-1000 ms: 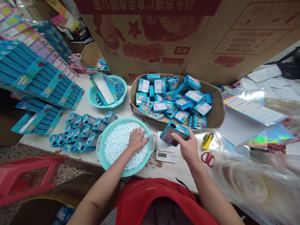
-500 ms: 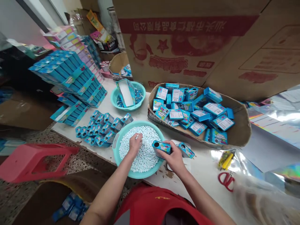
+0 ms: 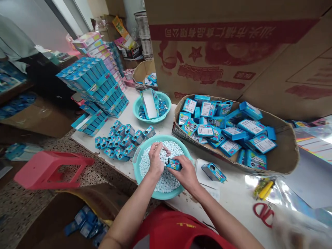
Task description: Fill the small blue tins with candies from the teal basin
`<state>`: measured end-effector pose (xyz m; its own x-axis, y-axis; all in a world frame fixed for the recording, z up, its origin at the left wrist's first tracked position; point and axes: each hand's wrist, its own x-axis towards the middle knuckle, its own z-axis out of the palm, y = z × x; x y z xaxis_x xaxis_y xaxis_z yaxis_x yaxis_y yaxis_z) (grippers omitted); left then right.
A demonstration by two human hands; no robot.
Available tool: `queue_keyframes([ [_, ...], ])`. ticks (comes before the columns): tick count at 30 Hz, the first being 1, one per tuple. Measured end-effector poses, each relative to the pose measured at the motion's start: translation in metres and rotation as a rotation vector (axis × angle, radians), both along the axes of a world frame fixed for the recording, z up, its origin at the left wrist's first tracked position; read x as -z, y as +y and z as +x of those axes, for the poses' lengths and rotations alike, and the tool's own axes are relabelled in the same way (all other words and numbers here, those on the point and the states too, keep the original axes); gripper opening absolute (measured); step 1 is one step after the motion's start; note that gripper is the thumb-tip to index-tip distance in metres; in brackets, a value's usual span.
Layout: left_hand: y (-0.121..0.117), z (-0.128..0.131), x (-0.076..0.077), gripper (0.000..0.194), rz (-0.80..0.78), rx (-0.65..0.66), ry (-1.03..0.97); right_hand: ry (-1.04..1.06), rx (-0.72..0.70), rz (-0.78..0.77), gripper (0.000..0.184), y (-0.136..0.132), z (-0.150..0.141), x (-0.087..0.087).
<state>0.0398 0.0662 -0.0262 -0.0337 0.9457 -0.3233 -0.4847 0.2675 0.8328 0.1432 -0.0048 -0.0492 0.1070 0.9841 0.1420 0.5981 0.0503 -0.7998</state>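
Note:
Over a teal basin (image 3: 137, 166) full of small white candies (image 3: 166, 180), my right hand (image 3: 183, 171) grips a small blue box (image 3: 173, 164) lying on its side. My left hand (image 3: 156, 159) is cupped, fingers closed around a scoop of white candies, right against the box's open end. A second small blue box (image 3: 214, 172) lies on a white scale (image 3: 201, 169) just right of the basin.
A cardboard tray (image 3: 285, 155) of blue boxes stands at the right. Open little boxes (image 3: 121, 140) lie left of the basin, stacked blue cartons (image 3: 90, 79) behind them. A second teal bowl (image 3: 151, 107), red scissors (image 3: 263, 212), a red stool (image 3: 49, 167) and a big carton (image 3: 233, 52) surround the table.
My right hand set one box down on the scale and carried another left over the basin. My left hand rose from the candies with a scoop and met the box. The view swung left.

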Motion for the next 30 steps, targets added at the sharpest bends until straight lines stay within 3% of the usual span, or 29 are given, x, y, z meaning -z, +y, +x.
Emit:
queue_keyframes([
  [5, 0.001, 0.003, 0.007, 0.039, 0.005, 0.003, 0.030, 0.018, -0.041, -0.057, 0.029, 0.001, 0.004, 0.001],
  [9, -0.002, 0.003, 0.010, 0.039, 0.070, 0.026, 0.083, 0.043, 0.018, -0.054, 0.029, 0.002, 0.006, -0.001],
  [20, -0.003, 0.014, 0.004, 0.033, 0.072, -0.034, 0.179, -0.019, -0.001, -0.022, 0.026, 0.000, 0.010, 0.000],
  [30, -0.010, 0.017, 0.000, 0.032, 0.070, 0.050, 0.153, 0.084, -0.008, -0.028, 0.030, 0.000, 0.014, 0.002],
])
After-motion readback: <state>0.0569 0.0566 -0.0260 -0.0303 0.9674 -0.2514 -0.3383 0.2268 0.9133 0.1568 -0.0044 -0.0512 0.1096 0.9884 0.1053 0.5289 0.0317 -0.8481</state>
